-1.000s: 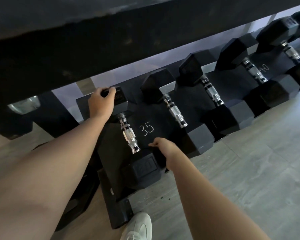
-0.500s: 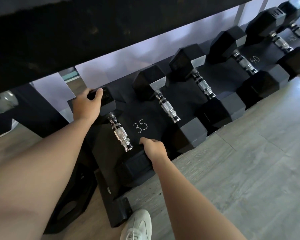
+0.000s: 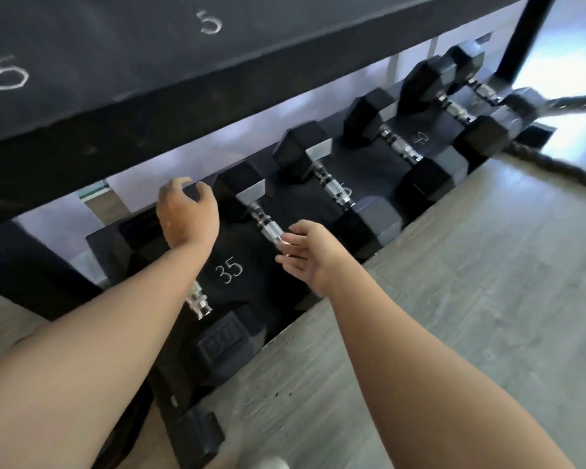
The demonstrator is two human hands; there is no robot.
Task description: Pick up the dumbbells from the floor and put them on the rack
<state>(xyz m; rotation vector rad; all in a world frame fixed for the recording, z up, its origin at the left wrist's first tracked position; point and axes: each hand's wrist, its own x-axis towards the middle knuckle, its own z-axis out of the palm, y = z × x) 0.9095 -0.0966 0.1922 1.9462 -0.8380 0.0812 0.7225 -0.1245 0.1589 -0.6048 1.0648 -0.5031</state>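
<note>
A black hex dumbbell [image 3: 227,336] with a chrome handle lies on the bottom shelf of the rack [image 3: 229,252], at its left end beside a chalked "35". My left hand [image 3: 186,214] hovers with spread fingers over the dumbbell's far head, and my forearm hides most of the handle. My right hand [image 3: 305,255] is open, palm down, with its fingertips at the chrome handle of the neighbouring dumbbell [image 3: 241,194]. Neither hand holds anything.
Several more black hex dumbbells [image 3: 430,177] line the shelf to the right, near a "40" mark. The upper shelf [image 3: 115,62], chalked with "5", overhangs close above. A thick rope [image 3: 555,164] lies on the grey floor at right. The rack's foot [image 3: 197,431] and my white shoe [image 3: 271,463] are below.
Both hands have let go of the leftmost dumbbell's heads. The left hand lifted up and right; the right hand moved up toward the neighbouring dumbbell's handle and opened.
</note>
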